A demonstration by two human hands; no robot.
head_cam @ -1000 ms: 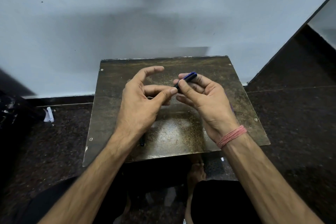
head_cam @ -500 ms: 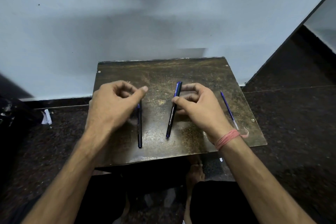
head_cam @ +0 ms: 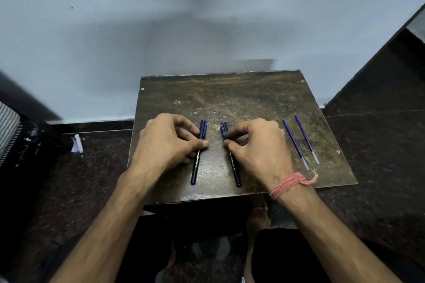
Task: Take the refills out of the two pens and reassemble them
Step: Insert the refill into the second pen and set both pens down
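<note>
Two dark blue pens lie side by side on the small dark table [head_cam: 253, 94], both capped and pointing away from me. My left hand [head_cam: 165, 142] pinches the left pen [head_cam: 197, 158] near its cap between thumb and fingers. My right hand [head_cam: 257, 147], with a red thread at the wrist, pinches the right pen [head_cam: 233, 165] near its cap in the same way. Two thin blue refills lie loose on the table to the right of my right hand, the nearer refill [head_cam: 295, 145] and the outer refill [head_cam: 307, 139], parallel to each other.
The table stands against a pale wall. Dark speckled floor surrounds it. A scrap of white paper [head_cam: 77, 143] lies on the floor to the left. My bare foot [head_cam: 258, 218] shows under the table's front edge.
One second ago both hands held one pen in the air. Now both pens lie flat on the table with a hand on each, and my view has shifted so both refills show.
</note>
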